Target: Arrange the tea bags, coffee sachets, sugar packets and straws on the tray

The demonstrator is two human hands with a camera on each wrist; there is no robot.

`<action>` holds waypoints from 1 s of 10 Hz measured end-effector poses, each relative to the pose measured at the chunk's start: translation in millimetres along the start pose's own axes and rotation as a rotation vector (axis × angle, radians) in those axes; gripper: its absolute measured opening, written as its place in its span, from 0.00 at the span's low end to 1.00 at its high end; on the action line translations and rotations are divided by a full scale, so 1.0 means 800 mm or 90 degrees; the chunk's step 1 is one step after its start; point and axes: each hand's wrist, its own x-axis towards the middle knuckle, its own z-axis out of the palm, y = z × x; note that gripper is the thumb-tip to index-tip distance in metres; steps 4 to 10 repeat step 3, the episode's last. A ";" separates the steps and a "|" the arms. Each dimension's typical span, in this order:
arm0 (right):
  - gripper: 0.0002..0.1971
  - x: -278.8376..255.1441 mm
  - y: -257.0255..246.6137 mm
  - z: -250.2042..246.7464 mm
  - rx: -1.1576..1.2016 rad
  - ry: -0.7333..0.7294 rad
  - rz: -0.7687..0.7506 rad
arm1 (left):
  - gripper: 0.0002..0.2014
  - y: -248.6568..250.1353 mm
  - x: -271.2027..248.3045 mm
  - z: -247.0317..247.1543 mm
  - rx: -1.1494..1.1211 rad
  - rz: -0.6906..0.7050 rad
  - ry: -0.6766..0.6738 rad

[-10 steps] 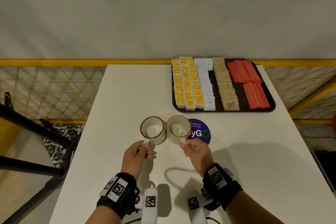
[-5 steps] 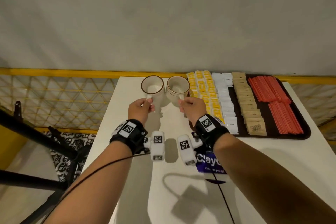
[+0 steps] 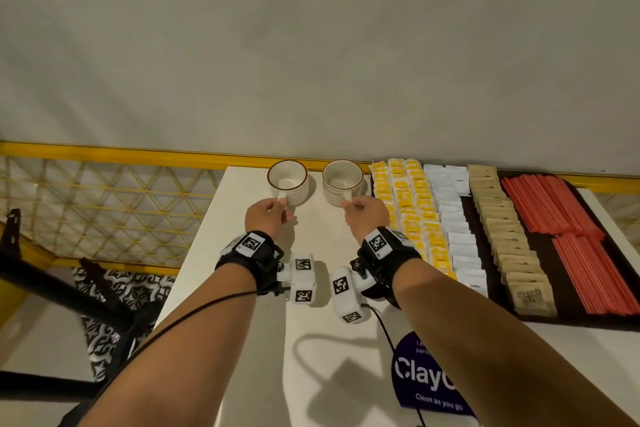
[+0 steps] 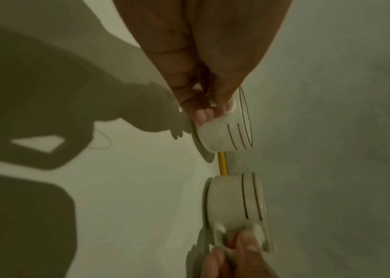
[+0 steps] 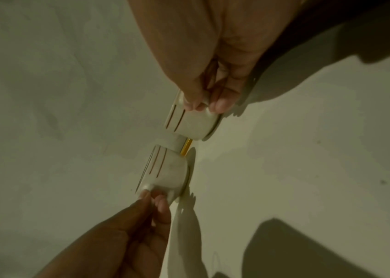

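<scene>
Here, in the head view, I have my left hand (image 3: 268,218) pinching the handle of the left cup (image 3: 288,179) and my right hand (image 3: 367,215) pinching the handle of the right cup (image 3: 343,182), both just above the centre of the frame. The two cups sit upright on the white surface (image 3: 318,239) near its far edge, side by side with a gap between them. In the left wrist view my fingers (image 4: 201,112) curl round the handle of the left cup (image 4: 224,131), thumb on the rim side, and the right wrist view shows my right fingers (image 5: 222,101) closed the same way on the right cup (image 5: 189,122). The tray (image 3: 561,274) fills the right of the head frame, just beside the right cup. On it, from left to right, lie rows of yellow tea bags (image 3: 412,211), white coffee sachets (image 3: 453,218), brown sugar packets (image 3: 505,239) and red straws (image 3: 568,218). A purple sticker (image 3: 426,378) lies on the surface at the lower right, partly under my right forearm.
</scene>
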 end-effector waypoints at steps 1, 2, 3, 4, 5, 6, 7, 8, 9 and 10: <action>0.13 -0.002 -0.001 0.002 0.006 0.000 -0.004 | 0.15 0.000 0.000 0.003 0.031 0.029 0.002; 0.05 -0.004 -0.009 -0.005 0.066 -0.012 0.009 | 0.14 0.008 -0.006 0.005 0.036 0.044 0.010; 0.15 -0.022 0.008 -0.026 0.068 -0.004 0.012 | 0.06 0.005 -0.016 -0.012 0.013 0.051 0.050; 0.15 -0.022 0.008 -0.026 0.068 -0.004 0.012 | 0.06 0.005 -0.016 -0.012 0.013 0.051 0.050; 0.15 -0.022 0.008 -0.026 0.068 -0.004 0.012 | 0.06 0.005 -0.016 -0.012 0.013 0.051 0.050; 0.15 -0.022 0.008 -0.026 0.068 -0.004 0.012 | 0.06 0.005 -0.016 -0.012 0.013 0.051 0.050; 0.15 -0.022 0.008 -0.026 0.068 -0.004 0.012 | 0.06 0.005 -0.016 -0.012 0.013 0.051 0.050; 0.15 -0.022 0.008 -0.026 0.068 -0.004 0.012 | 0.06 0.005 -0.016 -0.012 0.013 0.051 0.050; 0.15 -0.022 0.008 -0.026 0.068 -0.004 0.012 | 0.06 0.005 -0.016 -0.012 0.013 0.051 0.050; 0.15 -0.022 0.008 -0.026 0.068 -0.004 0.012 | 0.06 0.005 -0.016 -0.012 0.013 0.051 0.050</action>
